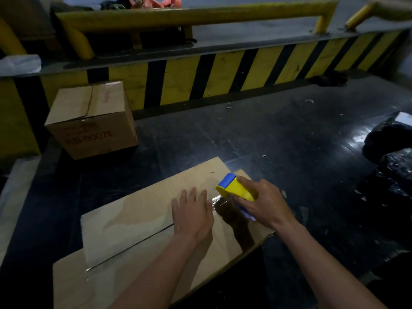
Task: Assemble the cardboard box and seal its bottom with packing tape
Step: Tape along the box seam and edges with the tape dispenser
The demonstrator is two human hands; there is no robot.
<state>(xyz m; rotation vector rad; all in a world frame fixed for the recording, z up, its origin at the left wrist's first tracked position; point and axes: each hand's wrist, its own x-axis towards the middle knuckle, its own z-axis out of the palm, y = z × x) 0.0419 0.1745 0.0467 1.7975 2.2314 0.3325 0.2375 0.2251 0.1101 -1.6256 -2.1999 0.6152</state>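
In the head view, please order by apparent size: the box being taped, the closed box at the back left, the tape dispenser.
1. Box being taped: largest, but also nearest the camera.
2. Closed box.
3. Tape dispenser: clearly smallest, in the right hand.

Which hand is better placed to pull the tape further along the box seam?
The right hand, I would say: it grips the tape dispenser over the seam of the cardboard box. The left hand lies flat on the flaps, holding them down.
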